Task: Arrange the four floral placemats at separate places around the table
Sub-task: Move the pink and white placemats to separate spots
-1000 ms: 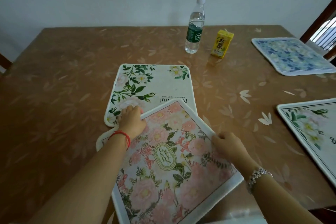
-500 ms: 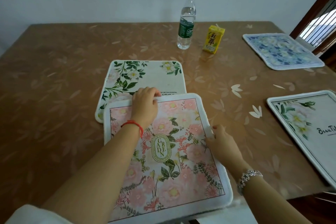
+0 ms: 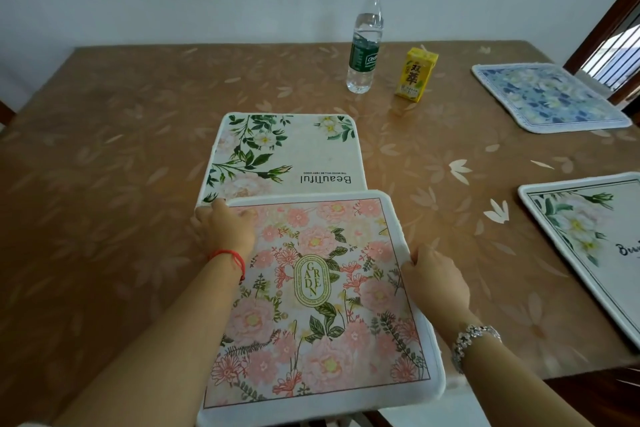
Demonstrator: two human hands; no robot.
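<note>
The pink placemat [image 3: 322, 288] lies at the near edge of the table [image 3: 104, 149], its near side hanging past the rim and its far edge overlapping the green-leaf placemat [image 3: 311, 152] behind it. The left hand [image 3: 225, 229] curls its fingers over the pink mat's far-left corner, and the right hand [image 3: 436, 277] grips its right edge, thumb on top. To the right lie a white-flower placemat [image 3: 595, 246] and, farther back, a blue placemat [image 3: 550, 97], with a water bottle [image 3: 363, 45] and yellow juice carton [image 3: 415, 76] standing near the far side.
</note>
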